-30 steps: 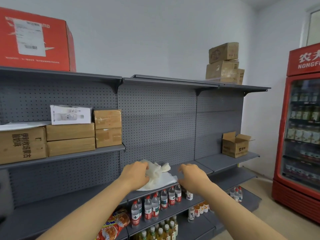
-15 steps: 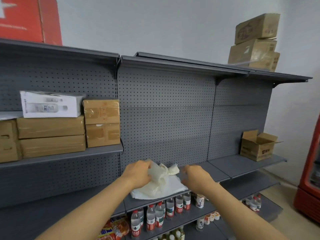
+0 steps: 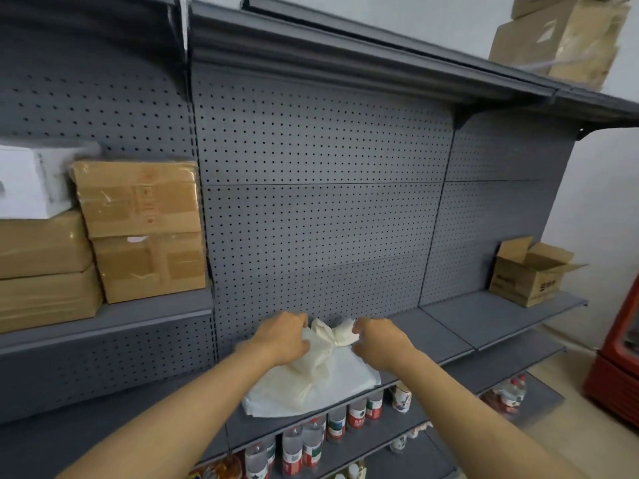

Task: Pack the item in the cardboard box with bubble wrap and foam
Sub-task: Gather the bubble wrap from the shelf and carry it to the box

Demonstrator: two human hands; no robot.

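White foam wrapping (image 3: 320, 375) lies on the grey shelf (image 3: 446, 340).
My left hand (image 3: 285, 337) and right hand (image 3: 378, 342) each pinch its bunched top with curled fingers.

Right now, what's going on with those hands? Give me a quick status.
Left hand and right hand both gripping the crumpled cream-white wrapping bundle on the grey metal shelf. Open brown cardboard box far right, untouched. Nothing between.
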